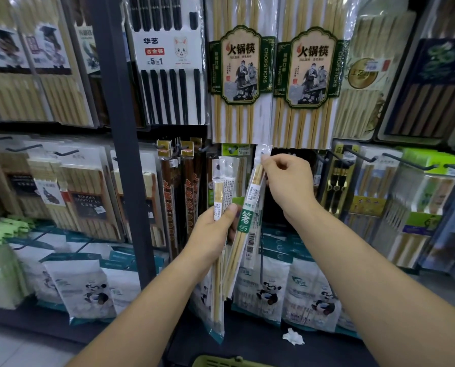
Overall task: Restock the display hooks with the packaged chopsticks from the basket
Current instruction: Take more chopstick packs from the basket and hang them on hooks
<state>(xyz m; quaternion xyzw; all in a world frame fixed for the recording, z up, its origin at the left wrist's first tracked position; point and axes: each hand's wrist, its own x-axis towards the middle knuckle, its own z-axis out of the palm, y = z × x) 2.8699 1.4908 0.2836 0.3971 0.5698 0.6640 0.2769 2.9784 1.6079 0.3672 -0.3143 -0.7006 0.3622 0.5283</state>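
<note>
Clear plastic over pale bamboo: packaged chopsticks in narrow hanging sleeves.

Head view (the only view):

- Left hand [215, 231]: fingers and thumb curled round a bundle of sleeves [219, 192], held upright at mid-length in front of the middle tier. The count in the bundle is not readable.
- Right hand [287, 181]: thumb and fingertips pinch the top of one green-banded sleeve [248, 219]. It is raised and tilted, and its punched header sits level with the row of hooks.
- Display hooks [358, 156]: dark wire prongs along the middle tier. The prong this sleeve is meant for is hidden behind the hand and header, so it cannot be told whether the hole is on it yet.
- Green-headed packs [238, 150]: already hanging just behind the held sleeves.
- Basket [221, 362]: only a green rim at the bottom edge, contents out of sight.
- Crumpled white paper [293, 336]: on the dark base shelf.

Progress, as judged: one sleeve is at the point of hanging and the left-hand bundle still waits. Stock left in the basket is unknown.
</note>
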